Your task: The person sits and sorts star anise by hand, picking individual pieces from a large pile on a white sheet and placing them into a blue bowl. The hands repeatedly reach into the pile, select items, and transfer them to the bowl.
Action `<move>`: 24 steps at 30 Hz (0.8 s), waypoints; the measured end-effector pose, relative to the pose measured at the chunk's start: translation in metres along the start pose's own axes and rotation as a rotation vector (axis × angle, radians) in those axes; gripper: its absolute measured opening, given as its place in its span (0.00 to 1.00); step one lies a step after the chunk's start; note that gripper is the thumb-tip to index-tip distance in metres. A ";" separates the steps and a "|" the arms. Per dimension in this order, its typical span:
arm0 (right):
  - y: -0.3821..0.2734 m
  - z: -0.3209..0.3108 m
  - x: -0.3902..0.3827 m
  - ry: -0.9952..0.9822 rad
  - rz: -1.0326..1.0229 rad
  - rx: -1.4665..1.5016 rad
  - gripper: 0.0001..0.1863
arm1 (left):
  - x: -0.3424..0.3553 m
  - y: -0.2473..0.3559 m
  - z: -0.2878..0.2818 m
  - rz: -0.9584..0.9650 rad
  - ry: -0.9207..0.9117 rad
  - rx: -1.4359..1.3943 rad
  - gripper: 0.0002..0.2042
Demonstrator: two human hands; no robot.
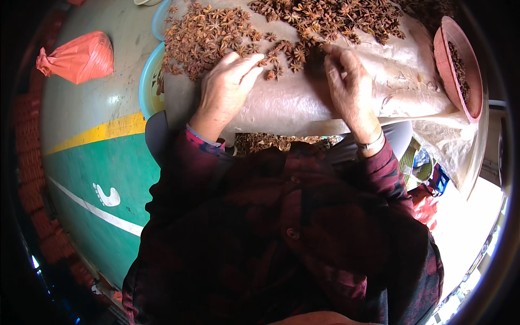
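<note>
Brown star anise lies in a loose left heap (208,38) and a darker right heap (336,19) on a table covered with clear plastic sheeting (281,111). Between the heaps sits a small cluster of star anise (295,53). My left hand (227,89) is at the near edge of the left heap, thumb and forefinger apart beside a few loose pieces. On the other side of the cluster, my right hand (349,81) has bent fingers, with thumb and forefinger apart. Its fingertips are close to the right heap's near edge, and shadow darkens the pieces there. I see nothing held in either hand.
A pink basket (442,67) with small dark pieces stands at the table's right end. Left of the table are a light-blue basin (146,81) and a tied red bag (81,57) on the floor. More dried pieces (276,142) show below the table edge, between my knees.
</note>
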State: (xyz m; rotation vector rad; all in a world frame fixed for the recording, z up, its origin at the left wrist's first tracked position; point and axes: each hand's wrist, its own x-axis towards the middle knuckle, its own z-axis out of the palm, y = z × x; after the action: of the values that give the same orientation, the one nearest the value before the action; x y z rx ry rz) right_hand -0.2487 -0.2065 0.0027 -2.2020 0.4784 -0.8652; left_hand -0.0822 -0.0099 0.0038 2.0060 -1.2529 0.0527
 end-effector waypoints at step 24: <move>-0.035 0.020 -0.006 -0.229 -0.405 -0.328 0.15 | -0.008 -0.005 0.000 -0.070 0.098 0.090 0.14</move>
State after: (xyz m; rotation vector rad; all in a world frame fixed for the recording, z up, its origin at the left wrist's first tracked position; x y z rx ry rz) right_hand -0.2360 -0.1702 0.0150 -2.7198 0.0616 -0.7622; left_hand -0.0822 -0.0027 -0.0028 2.0964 -1.1362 0.1736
